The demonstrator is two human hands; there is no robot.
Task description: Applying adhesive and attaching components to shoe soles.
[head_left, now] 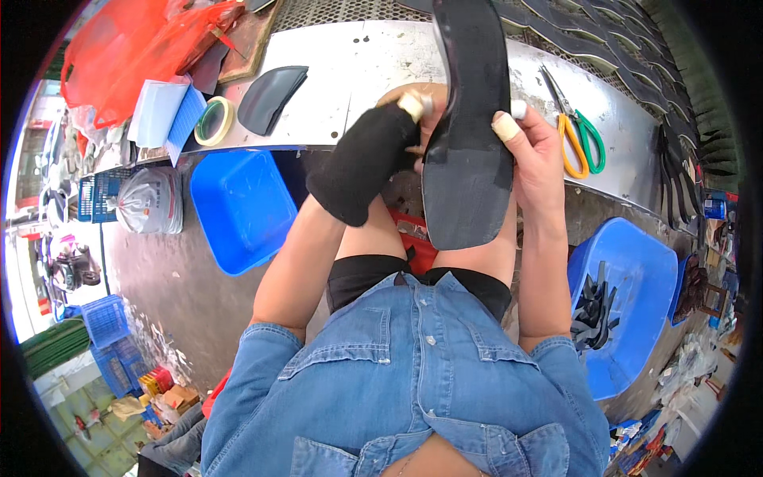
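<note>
A long black shoe insole [469, 135] hangs upright in front of me above the near edge of the metal worktable. My right hand [534, 155] pinches its right edge, the taped thumb lying on the face turned to me. At its left edge is my left hand [369, 151], covered by a black fingerless glove. Those fingers are closed on the insole's edge, partly hidden behind it, and light tape wraps one of them. Scissors [571, 131] with one orange and one green handle lie right of my right hand.
Curved black pieces [272, 99], a tape roll [214, 122] and a red plastic bag [143, 56] lie on the worktable [366, 63] at left. Many black insoles [588, 48] line the back right. Blue bins stand below at left [238, 207] and right [636, 294], the right one holding black scraps.
</note>
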